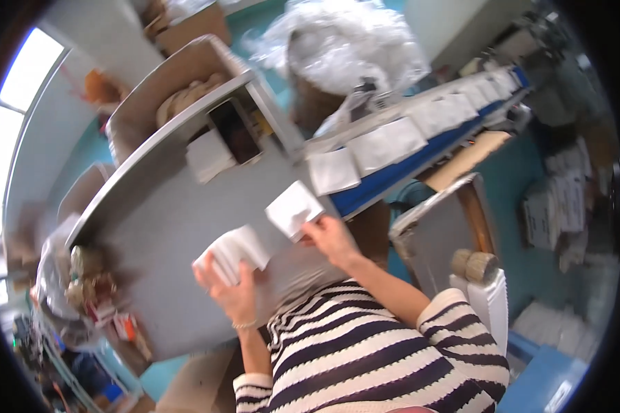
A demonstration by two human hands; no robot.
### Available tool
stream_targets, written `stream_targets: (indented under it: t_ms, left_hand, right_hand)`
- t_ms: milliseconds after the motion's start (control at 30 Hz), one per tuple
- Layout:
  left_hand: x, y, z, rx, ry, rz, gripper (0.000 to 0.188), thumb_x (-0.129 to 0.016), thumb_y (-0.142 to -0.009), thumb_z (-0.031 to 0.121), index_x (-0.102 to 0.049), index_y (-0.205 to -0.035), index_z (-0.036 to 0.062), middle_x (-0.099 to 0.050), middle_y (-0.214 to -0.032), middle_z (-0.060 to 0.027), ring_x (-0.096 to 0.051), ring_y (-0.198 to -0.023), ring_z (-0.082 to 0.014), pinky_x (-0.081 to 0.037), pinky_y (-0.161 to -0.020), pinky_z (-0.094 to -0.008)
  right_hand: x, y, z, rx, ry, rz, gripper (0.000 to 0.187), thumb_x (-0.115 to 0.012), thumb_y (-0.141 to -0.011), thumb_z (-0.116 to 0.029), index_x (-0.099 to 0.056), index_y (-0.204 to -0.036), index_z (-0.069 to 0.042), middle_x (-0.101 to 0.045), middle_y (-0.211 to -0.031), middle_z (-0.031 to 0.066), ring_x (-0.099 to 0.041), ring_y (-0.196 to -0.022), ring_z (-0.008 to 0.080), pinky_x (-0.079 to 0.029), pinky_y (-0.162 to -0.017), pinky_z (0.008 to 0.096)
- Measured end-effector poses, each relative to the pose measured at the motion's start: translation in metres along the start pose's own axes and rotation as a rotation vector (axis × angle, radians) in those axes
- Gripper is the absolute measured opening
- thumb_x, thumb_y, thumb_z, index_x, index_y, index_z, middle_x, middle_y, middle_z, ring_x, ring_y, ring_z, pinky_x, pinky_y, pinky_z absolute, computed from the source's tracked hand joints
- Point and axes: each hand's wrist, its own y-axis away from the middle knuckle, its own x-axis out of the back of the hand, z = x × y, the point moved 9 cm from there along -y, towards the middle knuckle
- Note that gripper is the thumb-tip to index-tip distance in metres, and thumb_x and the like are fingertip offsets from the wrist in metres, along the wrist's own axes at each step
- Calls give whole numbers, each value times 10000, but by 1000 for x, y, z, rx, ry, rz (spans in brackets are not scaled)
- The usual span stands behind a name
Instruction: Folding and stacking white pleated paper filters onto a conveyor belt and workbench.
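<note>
Over the grey tabletop, my left hand grips a small stack of white, paper-like squares, its thumb on one side and fingers on the other. A single white square piece is pinched at its lower corner between the thumb and fingers of my right hand. It is held near the table's right edge, just short of the conveyor. Whether the white pieces are paper, cloth or flat packets, I cannot tell. On the blue conveyor belt lies a row of similar white squares.
A dark phone lies at the table's far edge beside a white pad. Beyond stands a cardboard box; clear plastic bags are heaped behind. Small items crowd the left edge. To my right is a wood-framed grey panel.
</note>
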Motion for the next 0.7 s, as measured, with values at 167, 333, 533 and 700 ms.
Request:
stream_targets:
  t_ms: [167, 333, 533, 700]
  left_hand:
    - [2, 2, 3, 46, 13, 25, 651, -728, -750, 163, -467, -1344, 100, -365, -1400, -270, -308, -1356, -416, -306, -1079, -484]
    - [-11, -1, 24, -27, 27, -12, 659, -732, -754, 207, -465, -1346, 97, -375, -1395, -270, -319, -1345, -429, -295, -1081, -490]
    - [-19, 2, 31, -40, 52, -28, 678, -734, -757, 229, -445, -1360, 118, -303, -1426, -334, -271, -1368, -454, -279, -1085, -503]
    - [-21, 3, 30, -41, 30, -18, 710, -757, -734, 230, -439, -1365, 151, -272, -1443, -342, -309, -1344, -461, -313, -1066, -507]
  right_hand:
    - [-8, 1, -1, -43, -62, -76, 272, -598, -920, -121, -586, -1151, 22, -670, -1003, 86, -676, -832, 170, -573, -690, 289]
    - [-4, 6, -12, -35, -45, -84, 282, -583, -930, -117, -572, -1168, 34, -656, -1037, 103, -667, -868, 179, -574, -711, 295]
    - [-6, 0, -12, -86, -56, -98, 271, -579, -925, -100, -567, -1149, 52, -651, -1037, 113, -668, -877, 198, -580, -708, 295]
    - [-5, 1, -14, -76, -5, -66, 259, -590, -916, -105, -584, -1130, 39, -659, -1020, 114, -674, -829, 197, -574, -671, 299]
